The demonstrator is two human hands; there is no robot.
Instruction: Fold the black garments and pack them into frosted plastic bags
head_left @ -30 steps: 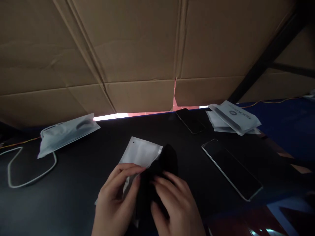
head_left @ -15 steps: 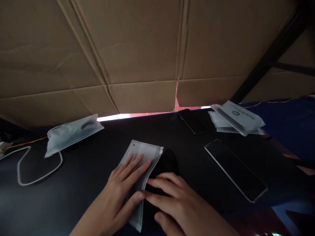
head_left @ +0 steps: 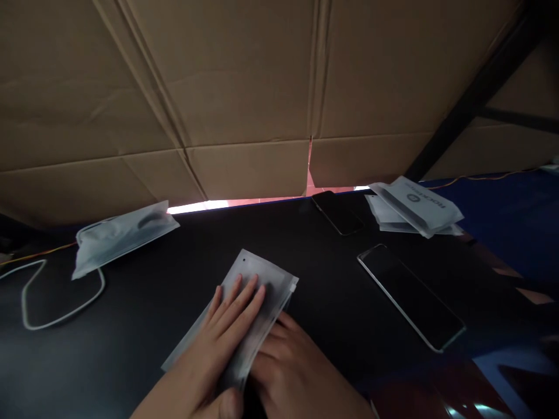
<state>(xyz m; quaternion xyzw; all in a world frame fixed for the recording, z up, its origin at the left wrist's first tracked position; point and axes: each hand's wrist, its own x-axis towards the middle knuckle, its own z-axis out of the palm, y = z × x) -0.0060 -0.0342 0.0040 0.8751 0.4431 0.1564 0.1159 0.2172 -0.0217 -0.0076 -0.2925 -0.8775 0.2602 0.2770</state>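
A frosted zip pouch with a white slider at its upper right corner lies slanted before me. My left hand rests flat on top of it, fingers stretched out and thumb apart, gripping nothing. At the pouch's right edge, my right hand is bent, with its fingers curled and their tips tucked under the edge. What those fingers hold, if anything, is hidden by the pouch and the hand.
On the black tabletop, a filled frosted pouch and a white cable lie left. To the right are a large phone, a smaller dark phone and several stacked pouches. Cardboard walls the back.
The pouch has turned clockwise and its upper right corner has shifted right, covering the black item seen beside it. My right fingers have slid beneath its edge; my left hand stays on top.
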